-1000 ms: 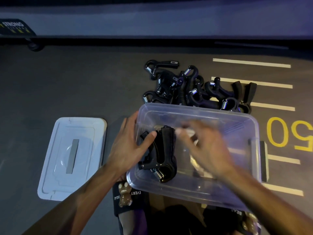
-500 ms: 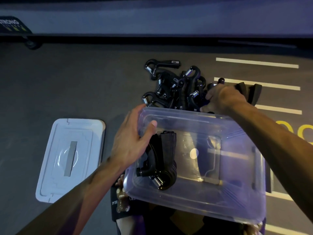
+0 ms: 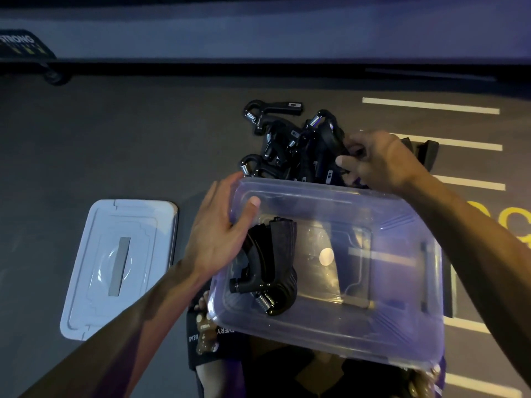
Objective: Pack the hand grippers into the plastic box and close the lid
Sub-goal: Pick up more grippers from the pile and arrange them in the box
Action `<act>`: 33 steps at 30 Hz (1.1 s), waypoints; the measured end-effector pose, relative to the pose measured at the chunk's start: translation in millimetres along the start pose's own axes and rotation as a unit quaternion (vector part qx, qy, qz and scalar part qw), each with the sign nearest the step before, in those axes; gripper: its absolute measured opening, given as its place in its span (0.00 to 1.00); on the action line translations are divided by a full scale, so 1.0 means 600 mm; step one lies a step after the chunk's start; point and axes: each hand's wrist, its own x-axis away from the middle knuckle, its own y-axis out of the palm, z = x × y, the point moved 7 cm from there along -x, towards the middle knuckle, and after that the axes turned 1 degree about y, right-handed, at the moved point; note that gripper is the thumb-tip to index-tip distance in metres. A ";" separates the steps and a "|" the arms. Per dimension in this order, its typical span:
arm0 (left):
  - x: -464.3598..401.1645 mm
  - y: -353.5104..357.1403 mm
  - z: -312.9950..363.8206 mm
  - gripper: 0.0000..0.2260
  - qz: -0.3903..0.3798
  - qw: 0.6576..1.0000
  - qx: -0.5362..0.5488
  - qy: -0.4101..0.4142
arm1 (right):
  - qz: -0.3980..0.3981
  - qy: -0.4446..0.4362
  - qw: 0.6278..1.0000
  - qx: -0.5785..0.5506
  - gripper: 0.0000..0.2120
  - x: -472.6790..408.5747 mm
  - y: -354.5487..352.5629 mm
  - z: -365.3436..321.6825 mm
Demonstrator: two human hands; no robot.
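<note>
A clear plastic box [image 3: 402, 326] sits on my lap, open, with black hand grippers [image 3: 273, 265] lying in its left end. My left hand [image 3: 218, 237] grips the box's left wall, thumb inside the rim. A pile of several black hand grippers [image 3: 287, 139] with steel springs lies on the dark floor just beyond the box. My right hand [image 3: 379, 159] is at the right side of that pile, fingers closing around a black gripper there. The white lid [image 3: 94, 280] lies flat on the floor to the left.
White floor lines [image 3: 431, 106] and a yellow painted number [image 3: 514, 222] mark the floor on the right. A dark base with a wheel [image 3: 54, 77] stands at the far left by the wall. My knees and dark printed clothing [image 3: 207, 334] are under the box.
My right hand left the box, reached out to the pile and is now taking hold of a gripper there. My left hand stayed on the box's left wall.
</note>
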 end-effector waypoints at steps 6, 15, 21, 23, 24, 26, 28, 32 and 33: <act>0.000 -0.060 0.053 0.16 0.068 0.991 0.104 0.057 | 0.037 -0.269 0.960 0.070 0.14 0.133 -0.032 -0.105; 0.044 -0.025 0.119 0.13 -0.135 0.950 0.279 0.023 | 0.044 -0.376 0.910 0.167 0.14 0.246 0.018 -0.143; 0.074 -0.014 0.099 0.12 -0.107 0.947 0.304 0.002 | 0.144 -0.090 0.958 -0.231 0.15 0.255 0.000 -0.073; 0.083 -0.002 0.103 0.14 -0.110 0.946 0.305 0.007 | 0.127 -0.017 0.950 -0.284 0.18 0.251 0.014 -0.057; 0.088 0.005 0.106 0.14 -0.119 0.947 0.298 0.012 | 0.121 -0.009 0.954 -0.274 0.17 0.249 0.019 -0.056; 0.094 0.021 0.110 0.12 -0.142 0.951 0.272 0.026 | 0.115 -0.003 0.962 -0.247 0.13 0.245 0.023 -0.052; 0.093 0.026 0.110 0.10 -0.145 0.964 0.216 0.057 | 0.101 0.018 0.966 -0.238 0.11 0.245 0.023 -0.034; 0.077 -0.007 0.100 0.08 -0.052 0.989 0.051 0.131 | 0.061 0.070 0.994 -0.055 0.12 0.245 0.039 0.028; 0.073 -0.013 0.099 0.09 -0.027 0.987 0.000 0.161 | 0.048 0.084 0.995 -0.017 0.12 0.242 0.050 0.040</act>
